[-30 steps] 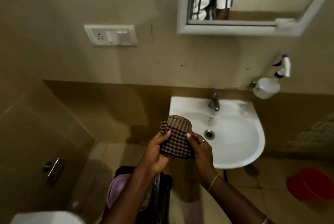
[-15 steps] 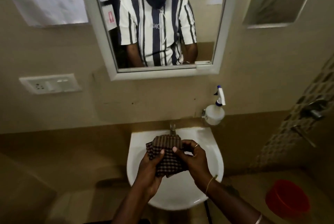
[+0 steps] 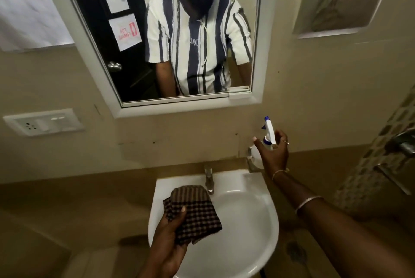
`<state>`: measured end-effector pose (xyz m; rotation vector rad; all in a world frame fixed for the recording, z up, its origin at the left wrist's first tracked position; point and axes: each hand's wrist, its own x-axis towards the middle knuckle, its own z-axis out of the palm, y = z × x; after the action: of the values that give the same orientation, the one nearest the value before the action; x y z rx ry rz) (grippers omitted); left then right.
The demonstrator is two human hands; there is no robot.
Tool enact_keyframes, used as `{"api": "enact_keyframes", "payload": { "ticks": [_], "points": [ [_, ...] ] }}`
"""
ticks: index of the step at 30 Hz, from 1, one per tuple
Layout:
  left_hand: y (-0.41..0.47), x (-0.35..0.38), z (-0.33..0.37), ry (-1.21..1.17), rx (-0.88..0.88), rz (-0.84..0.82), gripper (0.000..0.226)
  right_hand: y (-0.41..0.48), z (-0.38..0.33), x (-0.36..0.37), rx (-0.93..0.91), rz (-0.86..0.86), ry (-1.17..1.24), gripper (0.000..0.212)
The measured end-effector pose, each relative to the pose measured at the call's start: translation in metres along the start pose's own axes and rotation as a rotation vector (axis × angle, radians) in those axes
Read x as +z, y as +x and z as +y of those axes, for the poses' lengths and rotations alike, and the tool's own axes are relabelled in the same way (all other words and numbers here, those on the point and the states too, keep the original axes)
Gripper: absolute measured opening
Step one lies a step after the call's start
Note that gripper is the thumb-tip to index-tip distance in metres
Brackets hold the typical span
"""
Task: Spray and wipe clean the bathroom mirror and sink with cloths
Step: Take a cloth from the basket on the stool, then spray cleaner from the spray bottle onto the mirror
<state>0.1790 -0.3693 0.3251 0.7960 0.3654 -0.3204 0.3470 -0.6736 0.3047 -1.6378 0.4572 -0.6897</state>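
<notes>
— Hands: what does each hold?
— The person's left hand [image 3: 170,239] grips the folded checked cloth [image 3: 195,212] over the left rim of the sink [image 3: 247,232]. The right hand [image 3: 275,154], fingers spread, flanks the spray bottle [image 3: 269,130] at the wall, not clasping it.

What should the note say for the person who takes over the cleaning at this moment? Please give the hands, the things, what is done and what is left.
Left hand: grips the folded checked cloth above the sink.
Right hand: open, fingers spread around the neck of the spray bottle, not yet gripping it. The bottle is at the wall, right of the tap.
Done: no spray or wiping marks show on the mirror or the sink.
Left: take the bottle, spray, then wipe mirror and sink.
</notes>
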Motion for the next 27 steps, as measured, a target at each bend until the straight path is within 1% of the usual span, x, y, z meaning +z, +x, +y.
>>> {"api": "enact_keyframes", "payload": {
  "ticks": [3,5,7,9,11,13,14,16,17,18,20,21,23,27],
  "points": [
    [0.002,-0.002,0.002,-0.015,0.008,0.039,0.04,0.012,0.005,0.008,-0.048,-0.046,-0.006,0.066],
    [0.005,-0.002,0.002,0.008,0.027,0.093,0.04,0.018,0.008,0.011,-0.061,-0.064,0.002,0.062],
    [0.007,-0.002,0.003,0.019,0.034,0.127,0.041,0.023,0.011,0.013,-0.09,-0.058,0.01,0.052],
    [0.007,-0.003,0.004,0.022,0.017,0.124,0.039,0.028,0.011,0.013,-0.119,-0.052,0.003,0.042],
    [0.006,-0.005,0.004,0.027,0.011,0.121,0.037,0.032,0.01,0.014,-0.129,-0.042,0.001,0.036],
    [0.004,-0.005,0.004,0.045,0.028,0.113,0.04,0.034,0.007,0.015,-0.138,-0.042,-0.012,0.031],
    [0.002,-0.003,0.004,0.056,0.039,0.118,0.047,0.034,0.005,0.016,-0.138,-0.048,-0.017,0.03],
    [0.002,0.0,0.005,0.089,0.057,0.129,0.082,0.035,0.003,0.019,-0.12,-0.051,-0.002,0.03],
    [0.002,0.0,0.004,0.105,0.059,0.14,0.092,0.035,0.003,0.02,-0.107,-0.046,0.01,0.031],
    [0.002,0.0,0.002,0.109,0.053,0.14,0.086,0.035,0.003,0.02,-0.095,-0.038,0.02,0.029],
    [0.002,0.0,-0.003,0.096,0.028,0.11,0.054,0.035,0.003,0.022,-0.09,-0.022,0.028,0.026],
    [0.001,0.002,-0.005,0.09,0.006,0.079,0.044,0.036,0.003,0.022,-0.085,-0.016,0.031,0.024],
    [-0.002,0.003,-0.008,0.062,-0.011,0.033,0.037,0.036,0.001,0.021,-0.066,0.006,0.043,0.024],
    [-0.009,0.013,-0.011,0.08,0.001,-0.003,0.033,0.034,-0.006,0.015,-0.048,0.003,0.044,0.027]
  ]
}}
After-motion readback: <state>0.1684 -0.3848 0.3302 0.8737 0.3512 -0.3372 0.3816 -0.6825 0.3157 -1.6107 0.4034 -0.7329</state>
